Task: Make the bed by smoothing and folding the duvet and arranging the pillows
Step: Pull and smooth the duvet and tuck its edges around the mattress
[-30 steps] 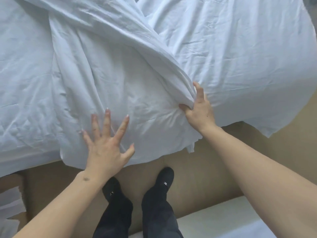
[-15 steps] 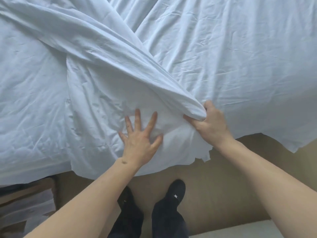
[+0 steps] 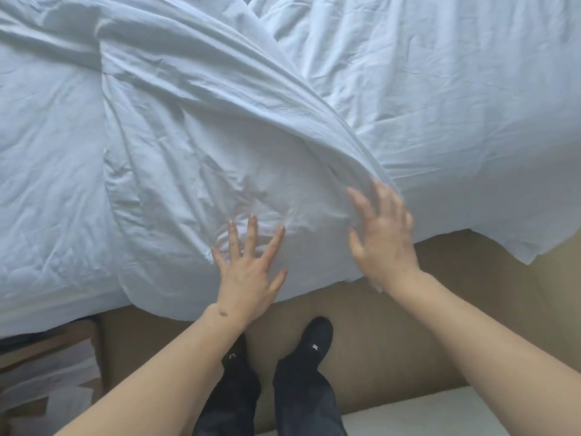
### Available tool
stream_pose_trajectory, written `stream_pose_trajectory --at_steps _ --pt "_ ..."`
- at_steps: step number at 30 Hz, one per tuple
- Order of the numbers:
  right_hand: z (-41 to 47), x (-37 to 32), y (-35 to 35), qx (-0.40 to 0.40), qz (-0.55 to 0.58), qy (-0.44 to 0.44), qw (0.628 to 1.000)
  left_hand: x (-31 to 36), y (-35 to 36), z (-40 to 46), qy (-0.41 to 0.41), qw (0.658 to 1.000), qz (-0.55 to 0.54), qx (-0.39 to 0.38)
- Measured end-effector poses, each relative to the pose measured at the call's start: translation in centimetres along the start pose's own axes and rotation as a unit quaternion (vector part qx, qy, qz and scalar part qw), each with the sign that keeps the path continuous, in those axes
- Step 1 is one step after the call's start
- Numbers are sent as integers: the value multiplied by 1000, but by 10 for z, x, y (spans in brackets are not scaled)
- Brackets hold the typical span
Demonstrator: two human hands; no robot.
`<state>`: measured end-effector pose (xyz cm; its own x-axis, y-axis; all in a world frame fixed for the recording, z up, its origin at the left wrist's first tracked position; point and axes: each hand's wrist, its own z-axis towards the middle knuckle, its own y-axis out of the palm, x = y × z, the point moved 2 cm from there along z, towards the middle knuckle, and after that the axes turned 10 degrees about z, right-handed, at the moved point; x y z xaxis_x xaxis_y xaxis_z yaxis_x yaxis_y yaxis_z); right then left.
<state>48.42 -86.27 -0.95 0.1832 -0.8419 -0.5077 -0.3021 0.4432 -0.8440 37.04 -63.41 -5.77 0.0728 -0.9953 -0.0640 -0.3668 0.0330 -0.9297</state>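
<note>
A plain tan-brown floor [image 3: 408, 335] fills the lower middle of the frame. Two black shoes [image 3: 316, 339] below dark trouser legs [image 3: 301, 401] stand on it at bottom centre. A brown cardboard box with white sheets [image 3: 47, 369] sits at lower left; a flat white surface [image 3: 424, 413] shows at lower right.

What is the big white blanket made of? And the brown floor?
The duvet looks like thin woven cloth, probably cotton: matte, with many fine creases and soft folds, and puffy as if filled. The floor looks like short brown carpet, dull and without shine, though the picture is too soft to be sure.
</note>
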Motion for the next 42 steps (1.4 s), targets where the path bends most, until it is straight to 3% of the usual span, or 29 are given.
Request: stream_pose_trajectory --at_steps 5,11,15,17,19,20,21,23,25,28,30,32,35,36,38,42 --pt "22 -58 54 -81 -99 -196 972 -43 3 -2 -7 999 31 44" --pt "47 3 54 -128 -180 -10 975 -115 46 -29 -110 992 26 -53" --pt "34 -34 61 -155 -162 76 971 -113 44 -50 -174 979 -47 -96" --pt "24 -57 65 -177 -123 127 968 -116 41 -66 -292 928 -185 -141" --pt "18 -81 64 -198 -95 153 964 -122 36 -82 -403 835 -324 -186" --pt "16 -95 65 -199 -93 140 965 -126 31 -88 -433 809 -355 -178" --pt "15 -109 67 -190 -101 102 971 -130 22 -88 -438 818 -349 -131" --pt "18 -140 80 -146 -116 -22 982 -148 3 -80 -384 886 -258 33" --pt "24 -166 98 -103 -99 -114 983 -167 -4 -58 -279 937 -172 122" --pt "29 -175 137 -103 -120 -120 980 -185 29 -35 -108 993 -21 44" --pt "8 -164 165 -134 -146 -49 979 -193 62 -48 -74 997 4 -30" --pt "-33 -155 182 -187 -151 22 970 -187 81 -76 -104 987 -51 -113" --pt "-104 -159 164 -324 -101 204 918 -142 44 -109 -123 945 -81 -291" --pt "-125 -163 150 -346 -81 258 898 -123 21 -115 -112 940 -84 -312" --pt "-158 -185 107 -336 -81 277 897 -89 -40 -128 -51 959 -86 -266" --pt "-190 -233 9 -222 -54 237 944 -55 -138 -160 47 987 -51 -142"
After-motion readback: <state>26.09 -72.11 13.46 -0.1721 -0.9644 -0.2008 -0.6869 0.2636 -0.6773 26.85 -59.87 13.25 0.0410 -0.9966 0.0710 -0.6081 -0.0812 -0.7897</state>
